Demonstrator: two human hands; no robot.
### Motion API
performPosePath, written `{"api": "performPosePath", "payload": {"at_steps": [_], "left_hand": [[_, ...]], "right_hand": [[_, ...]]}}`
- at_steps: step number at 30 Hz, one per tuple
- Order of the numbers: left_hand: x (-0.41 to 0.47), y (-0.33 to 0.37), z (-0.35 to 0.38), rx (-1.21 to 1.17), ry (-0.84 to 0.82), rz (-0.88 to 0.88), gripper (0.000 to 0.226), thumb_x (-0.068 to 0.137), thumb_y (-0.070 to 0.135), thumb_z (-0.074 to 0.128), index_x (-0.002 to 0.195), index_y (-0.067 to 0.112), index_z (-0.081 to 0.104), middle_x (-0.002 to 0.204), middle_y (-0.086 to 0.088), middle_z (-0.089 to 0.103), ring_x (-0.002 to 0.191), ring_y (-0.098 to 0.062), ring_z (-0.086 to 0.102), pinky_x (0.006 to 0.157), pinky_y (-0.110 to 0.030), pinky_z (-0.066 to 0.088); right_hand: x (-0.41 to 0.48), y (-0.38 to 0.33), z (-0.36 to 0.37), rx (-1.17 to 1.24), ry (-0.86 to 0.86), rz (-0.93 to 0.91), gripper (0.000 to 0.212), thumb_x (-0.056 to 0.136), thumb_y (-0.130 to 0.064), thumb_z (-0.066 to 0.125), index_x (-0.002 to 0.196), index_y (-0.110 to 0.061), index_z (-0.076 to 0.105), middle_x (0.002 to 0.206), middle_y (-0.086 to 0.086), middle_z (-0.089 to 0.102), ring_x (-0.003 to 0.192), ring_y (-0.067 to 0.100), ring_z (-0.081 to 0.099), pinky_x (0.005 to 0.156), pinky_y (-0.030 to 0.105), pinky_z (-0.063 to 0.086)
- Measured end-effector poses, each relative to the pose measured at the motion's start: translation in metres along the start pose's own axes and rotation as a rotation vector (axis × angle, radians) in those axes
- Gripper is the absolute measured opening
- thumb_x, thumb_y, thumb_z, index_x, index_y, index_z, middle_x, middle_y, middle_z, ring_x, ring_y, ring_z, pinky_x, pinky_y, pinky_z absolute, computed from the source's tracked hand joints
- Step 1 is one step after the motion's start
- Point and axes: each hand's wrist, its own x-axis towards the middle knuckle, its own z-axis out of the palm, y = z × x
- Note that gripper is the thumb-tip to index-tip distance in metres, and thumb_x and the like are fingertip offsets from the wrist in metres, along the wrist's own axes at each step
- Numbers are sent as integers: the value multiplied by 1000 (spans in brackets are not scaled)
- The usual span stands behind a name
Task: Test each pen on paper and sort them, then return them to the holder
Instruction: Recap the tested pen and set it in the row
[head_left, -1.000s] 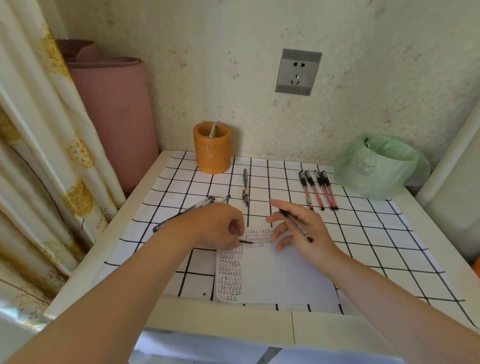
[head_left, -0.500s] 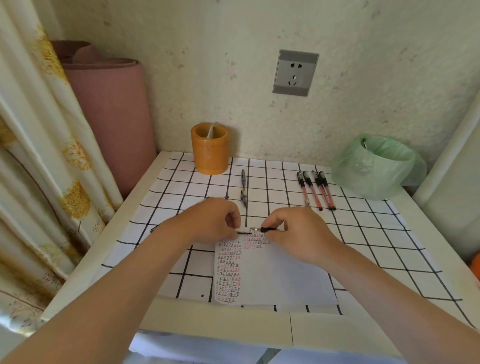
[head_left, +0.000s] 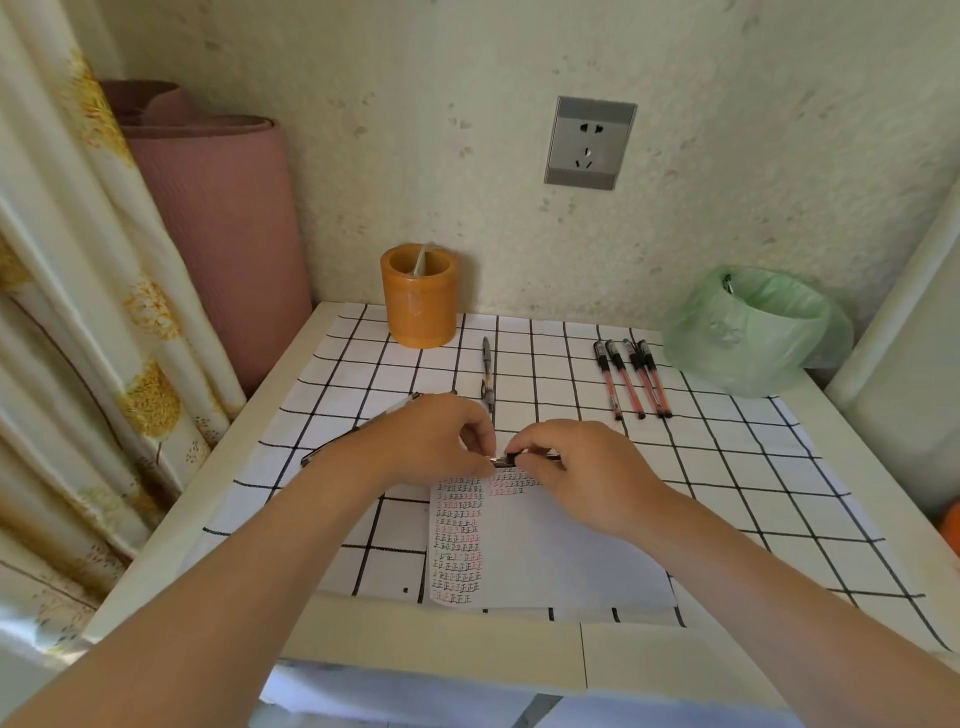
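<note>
Pinching: left hand (head_left: 436, 441) and right hand (head_left: 576, 467) meet on 1 slim dark pen (head_left: 506, 459), held level just over the top edge of the paper.
Left fingers: thumb and forefinger nip the pen's left end, the other fingers curled in beneath.
Right fingers: thumb and bent fingers clamp the barrel, and a short reddish stretch pokes out past them.
Pen's spot: in front of the orange cylindrical holder (head_left: 420, 301), toward the person and a little to its right.
Paper: white sheet (head_left: 561, 551) with rows of small black and red test marks, lying nearer the person than the holder.
Holder: upright at the back of the table, 1 pale stick-like thing (head_left: 422, 260) leaning inside.
Lone pen: 1 dark capped pen (head_left: 487, 374) lies just right of the holder, slightly forward.
Red group: 4 red-barrelled pens (head_left: 631, 379) side by side, well right of the holder.
Left group: clear pens (head_left: 337, 441) front-left of the holder, mostly hidden by the left wrist. Count, cannot tell.
Cloth: white black-gridded tablecloth (head_left: 727, 467) under everything.
Bin: green plastic-bagged bin (head_left: 753, 332), far right of the holder.
</note>
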Motion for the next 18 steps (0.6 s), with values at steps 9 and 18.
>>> {"api": "performPosePath", "payload": {"at_steps": [9,18], "left_hand": [[-4,23,7,-430,-152,-128,20,77,25,84,90,12,77,83,-5,73,73,-9,64,78,-27,54],[-5,26,2,-458,-196,-180,24,80,29,81,92,10,77,79,1,72,73,-10,61,73,-26,48]], "right_hand": [[3,-3,-1,-452,149,-133,73,58,-96,37,54,-25,51,54,-9,48,63,14,46,67,32,30],[3,-5,0,-357,142,-165,58,70,-81,49,61,-24,56,57,-9,54,58,8,49,52,26,37]]}}
